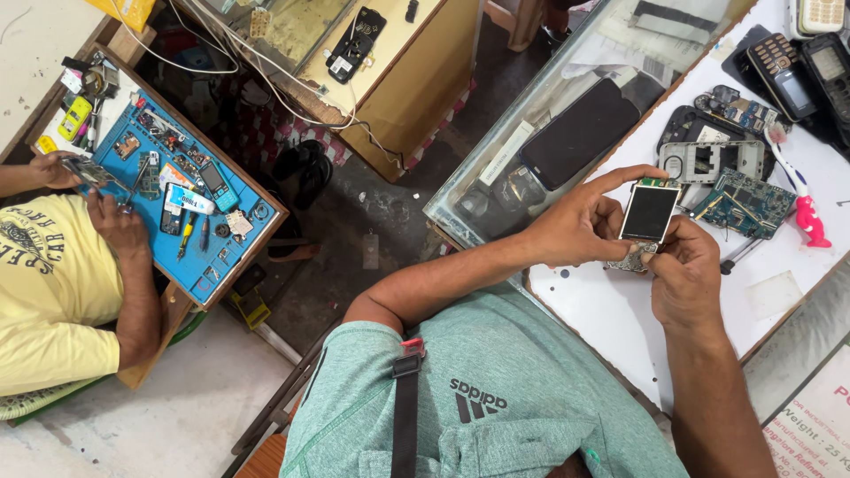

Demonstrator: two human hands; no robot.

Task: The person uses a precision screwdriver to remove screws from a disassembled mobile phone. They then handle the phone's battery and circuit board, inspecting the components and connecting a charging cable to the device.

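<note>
Both hands' fingers pinch a small screen module over the white worktable.

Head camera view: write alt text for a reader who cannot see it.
Seen from above, a person's left hand and right hand together hold a small phone display module over a white table. Circuit boards, a phone frame and a pink toothbrush lie nearby. At left, another person in a yellow shirt works over a blue mat.

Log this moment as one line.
left hand: grips small screen | right hand: holds it from below | circuit board beside, on white table
</note>
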